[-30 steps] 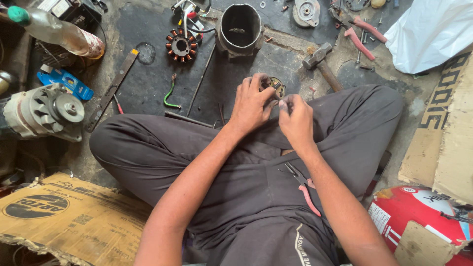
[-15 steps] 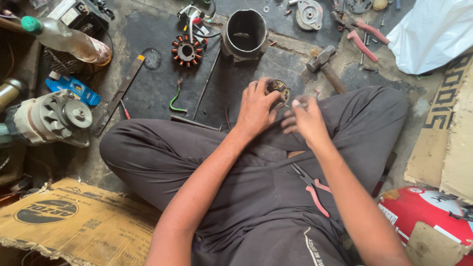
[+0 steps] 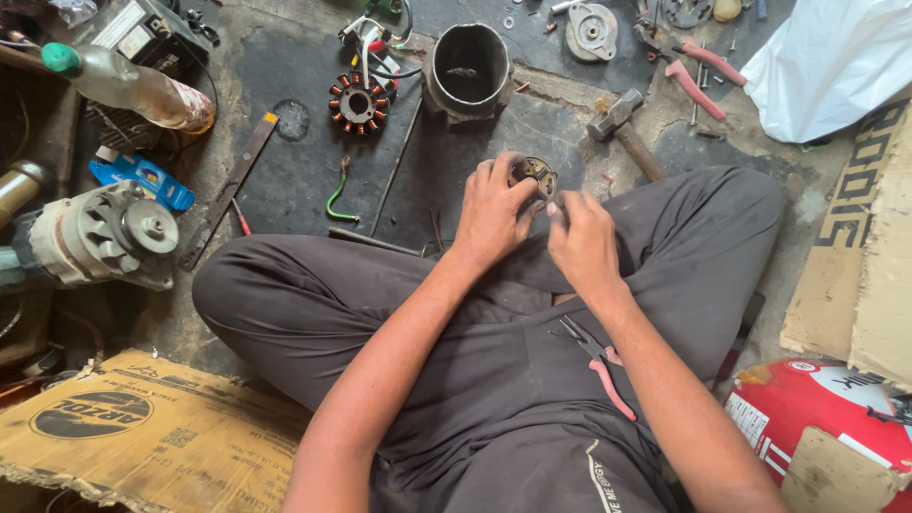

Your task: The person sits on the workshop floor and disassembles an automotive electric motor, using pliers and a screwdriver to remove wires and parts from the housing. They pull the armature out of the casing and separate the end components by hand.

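Note:
I sit cross-legged on the floor in dark trousers. My left hand (image 3: 494, 211) is closed around a small round metal motor part (image 3: 538, 175) held over my shins. My right hand (image 3: 581, 237) is beside it, fingertips pinched at the part's right edge; what they pinch is too small to see. Red-handled pliers (image 3: 597, 366) lie in my lap, under my right forearm.
A hammer (image 3: 622, 128) lies just beyond my hands. Farther off sit a dark metal cylinder housing (image 3: 467, 68), a copper-wound stator (image 3: 356, 103), an alternator (image 3: 104, 237) at left, a plastic bottle (image 3: 133, 85), a flat metal bar (image 3: 231, 190), cardboard (image 3: 142, 427) and a white bag (image 3: 826, 62).
My hands stay together on the small part, with slight finger shifts. The view has tipped a little, so the floor objects sit lower in the frame.

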`<state>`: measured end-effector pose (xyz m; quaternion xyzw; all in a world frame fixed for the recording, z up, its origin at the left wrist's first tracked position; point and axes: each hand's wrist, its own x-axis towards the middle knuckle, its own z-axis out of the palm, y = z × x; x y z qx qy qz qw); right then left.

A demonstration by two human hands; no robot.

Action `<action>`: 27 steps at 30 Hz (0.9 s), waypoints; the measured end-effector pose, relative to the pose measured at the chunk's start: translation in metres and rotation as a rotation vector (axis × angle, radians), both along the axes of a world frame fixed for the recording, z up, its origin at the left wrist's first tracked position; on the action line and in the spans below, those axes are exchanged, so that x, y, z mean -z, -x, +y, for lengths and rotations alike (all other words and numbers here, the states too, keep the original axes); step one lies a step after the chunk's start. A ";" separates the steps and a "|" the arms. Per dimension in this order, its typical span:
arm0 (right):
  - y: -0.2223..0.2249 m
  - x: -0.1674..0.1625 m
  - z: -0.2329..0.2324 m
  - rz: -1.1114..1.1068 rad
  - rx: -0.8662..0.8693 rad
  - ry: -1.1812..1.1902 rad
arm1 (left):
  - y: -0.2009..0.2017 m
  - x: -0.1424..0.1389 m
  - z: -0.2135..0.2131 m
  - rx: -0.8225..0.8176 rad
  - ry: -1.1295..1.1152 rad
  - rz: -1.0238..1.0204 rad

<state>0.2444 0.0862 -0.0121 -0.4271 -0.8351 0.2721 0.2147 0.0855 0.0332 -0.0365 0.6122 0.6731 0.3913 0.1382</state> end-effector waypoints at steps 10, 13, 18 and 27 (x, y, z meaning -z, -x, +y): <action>0.001 0.027 0.009 -0.115 0.102 0.211 | -0.001 0.001 0.000 0.000 0.013 -0.016; -0.003 0.014 0.011 -0.035 0.097 0.302 | -0.002 0.001 0.000 -0.011 0.002 0.006; 0.001 -0.008 -0.006 0.151 0.133 0.328 | -0.003 0.001 -0.001 -0.006 0.009 -0.025; 0.000 0.000 -0.011 0.007 0.050 -0.002 | -0.003 0.000 0.000 -0.010 0.004 -0.018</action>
